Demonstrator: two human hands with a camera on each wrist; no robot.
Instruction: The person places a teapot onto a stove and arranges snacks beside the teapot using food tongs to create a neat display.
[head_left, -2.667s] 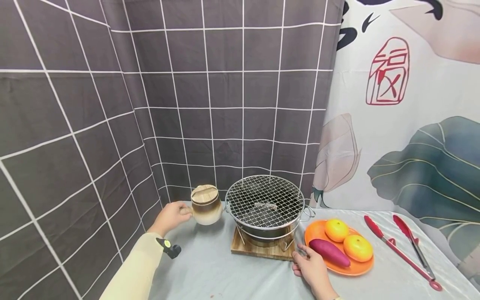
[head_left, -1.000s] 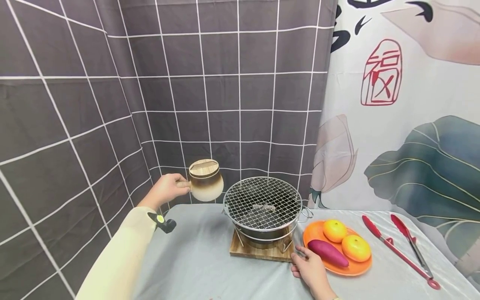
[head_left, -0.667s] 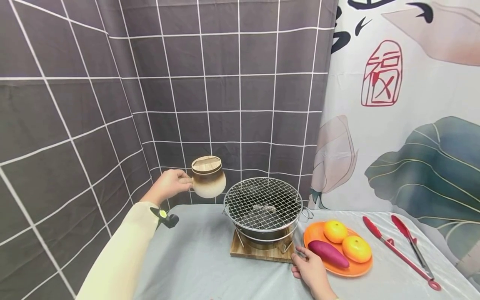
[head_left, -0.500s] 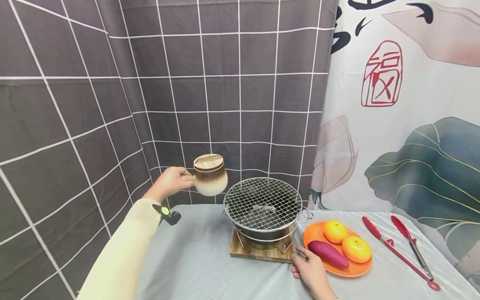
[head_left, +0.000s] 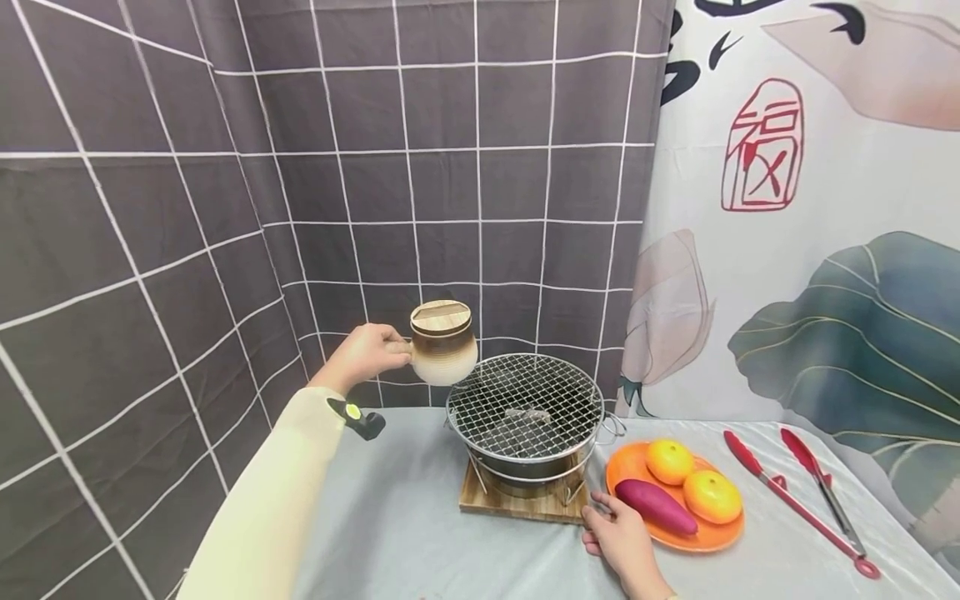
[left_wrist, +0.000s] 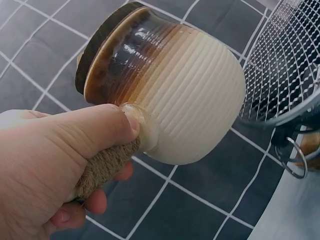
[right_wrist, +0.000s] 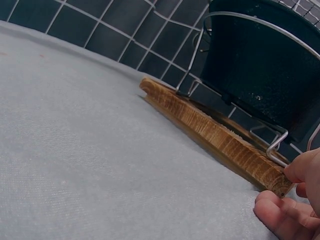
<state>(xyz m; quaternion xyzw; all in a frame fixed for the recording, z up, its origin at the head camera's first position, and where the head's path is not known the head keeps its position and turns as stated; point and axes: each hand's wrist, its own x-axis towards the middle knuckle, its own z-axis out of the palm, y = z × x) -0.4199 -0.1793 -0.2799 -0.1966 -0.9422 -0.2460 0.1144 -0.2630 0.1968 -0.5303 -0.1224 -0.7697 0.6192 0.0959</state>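
My left hand (head_left: 367, 357) grips the twine-wrapped side handle (left_wrist: 107, 167) of a ceramic pot (head_left: 444, 358), brown above and cream below, with a wooden lid (head_left: 441, 317). The pot hangs in the air by the left rim of the round grill, its wire mesh (head_left: 528, 408) on top. Under the grill's wire legs lies a wooden board (head_left: 517, 507). At the board's front right corner my right hand (head_left: 622, 537) pinches the edge, thumb on the corner and fingers low against the cloth. In the right wrist view the dark grill bowl (right_wrist: 260, 65) rises above the board.
An orange plate (head_left: 723, 543) right of the grill carries two oranges (head_left: 712, 497) and a purple sweet potato (head_left: 656, 507). Red-tipped tongs (head_left: 802, 508) lie farther right on the grey cloth (head_left: 397, 533). A dark grid curtain (head_left: 442, 183) hangs behind.
My left hand has lifted the pot from beside the grill and carried it right, up to the grill's left rim. My right hand stays at the board's corner.
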